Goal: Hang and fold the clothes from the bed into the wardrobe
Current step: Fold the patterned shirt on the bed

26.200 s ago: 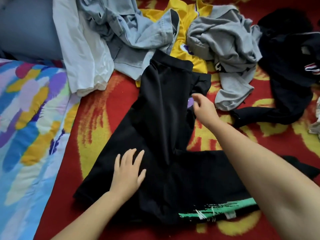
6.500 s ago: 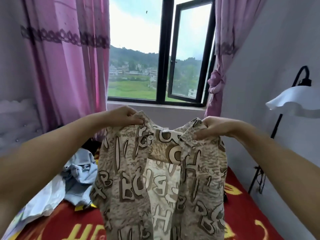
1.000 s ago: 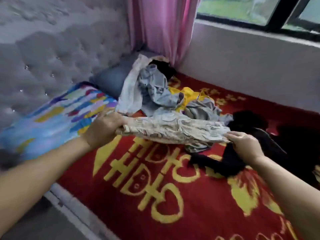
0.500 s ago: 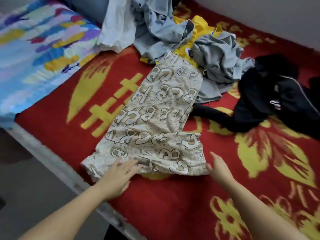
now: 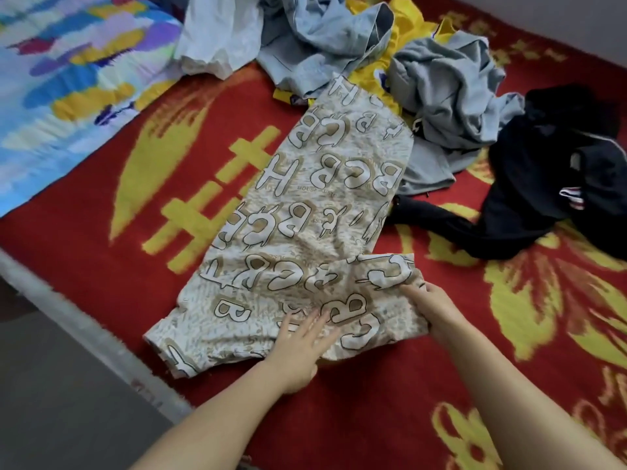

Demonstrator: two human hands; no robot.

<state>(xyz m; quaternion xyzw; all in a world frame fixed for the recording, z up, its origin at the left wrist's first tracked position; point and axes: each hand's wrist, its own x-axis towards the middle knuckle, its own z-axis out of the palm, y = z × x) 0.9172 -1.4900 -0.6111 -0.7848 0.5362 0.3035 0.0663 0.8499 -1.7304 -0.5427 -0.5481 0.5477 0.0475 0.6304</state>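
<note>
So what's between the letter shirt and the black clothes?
In the head view, the grey garment lies between the letter shirt and the black clothes; lower down, a black sleeve reaches the shirt's edge.

Lighting: soft, even daylight is falling across the bed point(image 5: 101, 252); shadows are staying faint, no glare is showing. Sharpness: slight motion blur is smearing the hands point(image 5: 298, 347) and the patterned quilt point(image 5: 68, 79). Edges: wide-angle distortion is bending the frame's borders.

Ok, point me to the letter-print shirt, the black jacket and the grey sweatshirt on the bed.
letter-print shirt point(image 5: 315, 212): head view, middle of the flat cloth.
black jacket point(image 5: 543, 171): head view, middle of the crumpled dark heap.
grey sweatshirt point(image 5: 448, 96): head view, middle of the bunched folds.
</note>
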